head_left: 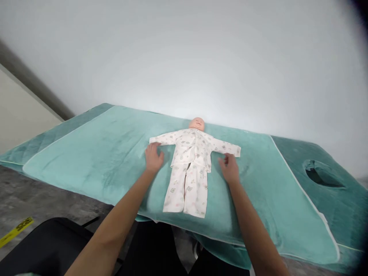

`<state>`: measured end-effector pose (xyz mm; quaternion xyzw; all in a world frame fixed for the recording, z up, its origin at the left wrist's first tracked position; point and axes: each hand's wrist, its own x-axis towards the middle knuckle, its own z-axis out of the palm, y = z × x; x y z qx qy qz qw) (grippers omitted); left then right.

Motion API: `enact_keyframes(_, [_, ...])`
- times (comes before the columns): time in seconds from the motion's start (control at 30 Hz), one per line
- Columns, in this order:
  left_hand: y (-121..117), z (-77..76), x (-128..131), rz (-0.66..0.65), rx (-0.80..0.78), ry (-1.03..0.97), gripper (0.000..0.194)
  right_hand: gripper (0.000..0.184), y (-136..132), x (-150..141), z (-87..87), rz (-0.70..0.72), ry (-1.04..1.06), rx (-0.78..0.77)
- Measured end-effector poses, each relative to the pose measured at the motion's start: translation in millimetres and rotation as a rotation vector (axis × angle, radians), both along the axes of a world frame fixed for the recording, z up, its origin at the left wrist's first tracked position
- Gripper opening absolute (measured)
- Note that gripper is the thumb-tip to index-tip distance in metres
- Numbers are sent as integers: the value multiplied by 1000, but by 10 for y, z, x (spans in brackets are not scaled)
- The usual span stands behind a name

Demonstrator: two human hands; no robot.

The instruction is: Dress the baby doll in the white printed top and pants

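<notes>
A baby doll (197, 123) lies face up on the bed, its head toward the wall. It is dressed in a white printed long-sleeved top (193, 147) with both sleeves spread wide. Below the top lie matching white trousers (186, 189), their legs side by side and pointing toward me. My left hand (153, 156) is at the cuff of the sleeve on the left, fingers apart. Beside the other sleeve, just under its lower edge, is my right hand (229, 168), with fingers loosely bent and slightly blurred. Neither hand shows anything gripped.
A light green cover (94, 142) lies over the darker green bed (301, 153), which has a face hole (323, 174) at the right. A white wall (184, 57) runs behind it. At lower left are a black chair (48, 245) and yellow floor tape (15, 232).
</notes>
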<state>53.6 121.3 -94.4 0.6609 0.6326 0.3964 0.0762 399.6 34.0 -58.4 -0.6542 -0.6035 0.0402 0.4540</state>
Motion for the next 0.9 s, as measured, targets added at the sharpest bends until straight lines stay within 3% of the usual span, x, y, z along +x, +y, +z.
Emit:
enact_keyframes(0.1, [-341, -109, 143, -244, 15, -17, 41, 38, -172, -308, -134, 294, -161, -75])
enact_keyframes(0.17, [-486, -110, 213, -338, 38, 36, 41, 42, -205, -403, -221, 336, -238, -121])
enact_keyframes(0.27, [-581, -33, 269, -399, 53, 106, 41, 37, -199, -421, -312, 289, -274, -136])
enact_keyframes(0.4, [-600, 36, 286, -394, 27, 154, 41, 21, -223, -377, -384, 258, -252, -50])
enact_keyframes(0.5, [-604, 16, 288, -373, 11, 188, 27, 18, -263, -359, -411, 259, -208, 30])
enact_keyframes(0.67, [-615, -44, 273, -218, 17, 208, 7, 17, -279, -329, -410, 315, -149, 22])
enact_keyframes(0.9, [-487, -115, 207, -277, 79, -43, 18, 17, -90, -301, -308, 250, 116, 63])
